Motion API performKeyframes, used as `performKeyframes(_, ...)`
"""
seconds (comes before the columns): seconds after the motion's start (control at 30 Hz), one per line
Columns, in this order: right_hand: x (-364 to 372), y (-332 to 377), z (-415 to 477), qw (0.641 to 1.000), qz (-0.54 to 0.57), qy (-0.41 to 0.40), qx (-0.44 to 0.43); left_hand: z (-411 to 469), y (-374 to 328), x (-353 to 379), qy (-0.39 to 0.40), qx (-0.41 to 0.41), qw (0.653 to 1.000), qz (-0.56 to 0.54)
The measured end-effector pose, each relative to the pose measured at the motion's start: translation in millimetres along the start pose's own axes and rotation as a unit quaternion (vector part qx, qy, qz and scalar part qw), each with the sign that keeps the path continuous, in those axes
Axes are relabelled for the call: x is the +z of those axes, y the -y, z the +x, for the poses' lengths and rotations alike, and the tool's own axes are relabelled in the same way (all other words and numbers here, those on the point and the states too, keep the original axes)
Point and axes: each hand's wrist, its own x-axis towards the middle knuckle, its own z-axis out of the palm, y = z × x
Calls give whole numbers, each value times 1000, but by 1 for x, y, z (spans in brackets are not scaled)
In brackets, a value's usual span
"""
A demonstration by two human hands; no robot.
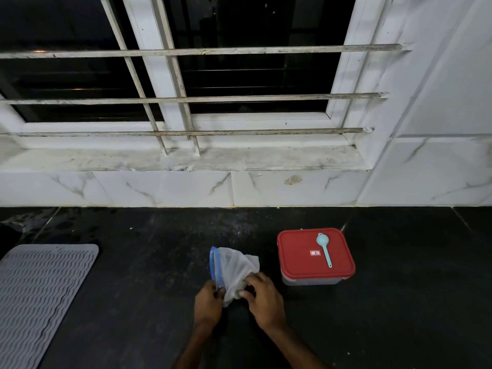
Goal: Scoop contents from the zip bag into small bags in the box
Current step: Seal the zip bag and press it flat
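Hands: both are on the zip bag (237, 267), close together. The left hand (209, 302) pinches the near end of the blue zip strip (213, 265), and the right hand (265, 298) pinches the crumpled film just beside it. Neither is free.
Zip bag: it lies on the dark tabletop (133, 262), left of the box (311, 281) and not touching it. The zip strip runs away from the person along the bag's left edge. The cloudy film hides the contents, and I cannot tell whether the zip is sealed or parted.
Box: the red lid (298, 251) is on, so no small bags can be seen.
Scoop: the pale teal scoop (325, 253) lies on the lid, untouched, with its bowl at the far end.
Step in hand: most likely opening the bag's mouth. No scooping has begun.
Doing it well: take one lip in each hand and part them from the near end. Turn the mouth upward first, because the slack film will probably not stand by itself. Settle the contents toward the closed side and pull gently.
Before scooping: take the scoop off the lid, then lift the lid.
Risk: a sharp tug on the limp film could spill the contents onto the tabletop.
Elsewhere: a grey ridged mat (40, 288) lies at the far left, well apart.
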Motion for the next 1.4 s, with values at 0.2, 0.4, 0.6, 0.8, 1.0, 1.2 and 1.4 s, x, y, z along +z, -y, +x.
performKeyframes(0.2,3,9,6,999,-39,-8,21,1,4,-1,20,16,1000,5)
performKeyframes(0.4,31,10,5,989,-105,66,85,4,12,4,54,24,995,75)
performKeyframes(0.6,-3,-15,-3,994,-100,45,19,6,10,-13,-16,-5,1000,15)
performKeyframes(0.8,-40,-32,-29,993,-65,76,55,37,15,-37,-23,2,999,23)
performKeyframes(1.0,-19,-19,-40,992,16,78,99,32,13,-31,-1,-14,996,-85)
performKeyframes(1.2,-8,-31,-46,984,104,25,139,21,21,-29,-80,-34,983,-163)
performKeyframes(1.4,-6,-28,-46,975,145,34,166,24,34,-47,-49,2,961,-271)
